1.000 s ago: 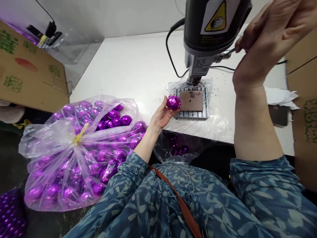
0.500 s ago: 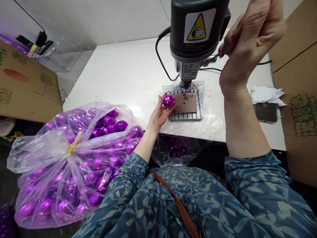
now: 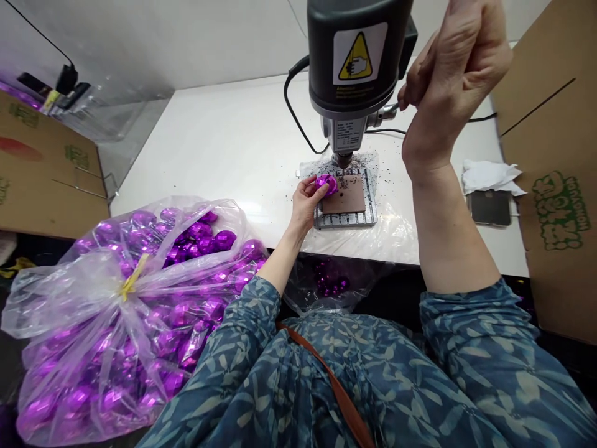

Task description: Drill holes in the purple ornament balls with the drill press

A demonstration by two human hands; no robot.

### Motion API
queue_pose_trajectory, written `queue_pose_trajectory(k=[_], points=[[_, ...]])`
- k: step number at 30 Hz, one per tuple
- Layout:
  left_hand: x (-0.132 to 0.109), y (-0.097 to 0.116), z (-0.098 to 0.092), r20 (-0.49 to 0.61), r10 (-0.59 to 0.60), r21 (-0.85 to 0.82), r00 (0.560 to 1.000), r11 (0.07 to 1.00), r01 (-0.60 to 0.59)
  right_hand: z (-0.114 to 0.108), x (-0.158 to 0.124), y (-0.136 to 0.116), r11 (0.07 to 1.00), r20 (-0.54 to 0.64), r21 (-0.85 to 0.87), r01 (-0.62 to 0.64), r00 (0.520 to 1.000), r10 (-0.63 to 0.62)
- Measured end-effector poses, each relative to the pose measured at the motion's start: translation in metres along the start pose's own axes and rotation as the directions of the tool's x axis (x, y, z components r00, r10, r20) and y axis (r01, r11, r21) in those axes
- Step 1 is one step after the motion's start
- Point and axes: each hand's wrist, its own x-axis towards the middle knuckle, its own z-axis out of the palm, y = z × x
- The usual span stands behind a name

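Between the fingers of my left hand [image 3: 305,202] is a shiny purple faceted ball [image 3: 327,184], held at the left side of a brown board [image 3: 349,200]. That board, with a small dark hole in it, lies on the slotted metal base [image 3: 370,219] of a drill press [image 3: 355,93]. Just right of the ball, the drill's chuck [image 3: 342,160] points down over the board. My right hand [image 3: 459,74] is raised and closed around the press's feed lever [image 3: 392,111]; its fingers partly hide the lever.
A tied clear bag [image 3: 116,348] of purple balls fills the left side. Dark shavings litter the white table [image 3: 224,143] around the base. At right lie a phone [image 3: 489,208] and white tissue [image 3: 492,177]. Cardboard boxes [image 3: 550,143] flank the table; a black cable [image 3: 291,99] loops beside the press.
My left hand has turned and brought the purple ball rightward over the board, nearer the drill. My right hand stays on the lever. The whole view has shifted slightly.
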Motion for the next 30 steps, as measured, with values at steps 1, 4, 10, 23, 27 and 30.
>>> queue_pose_trajectory(k=[1,4,10,23,27,30], points=[[0.001,-0.002,0.001,0.015,0.029,0.035,0.999,0.999,-0.030,-0.001,0.000,0.000,1.000,0.005,-0.007,-0.001,1.000,0.001],[0.004,-0.005,0.003,0.064,0.083,0.158,0.994,0.983,-0.092,-0.002,-0.001,-0.001,1.000,0.022,-0.030,-0.005,1.000,0.006],[0.005,-0.005,0.008,0.113,0.125,0.294,0.986,0.944,-0.153,0.000,-0.001,-0.001,0.998,0.020,-0.060,0.000,1.000,0.001],[-0.013,-0.012,0.020,0.236,0.166,0.271,0.958,0.935,-0.229,0.001,0.000,0.004,0.998,-0.005,-0.037,0.050,0.999,-0.050],[-0.013,-0.016,0.020,0.287,0.221,0.309,0.932,0.900,-0.309,0.000,0.000,0.005,0.998,-0.011,-0.024,0.053,0.999,-0.053],[-0.014,-0.017,0.022,0.276,0.188,0.326,0.943,0.904,-0.276,-0.001,0.001,0.008,0.999,-0.009,-0.023,0.038,0.999,-0.039]])
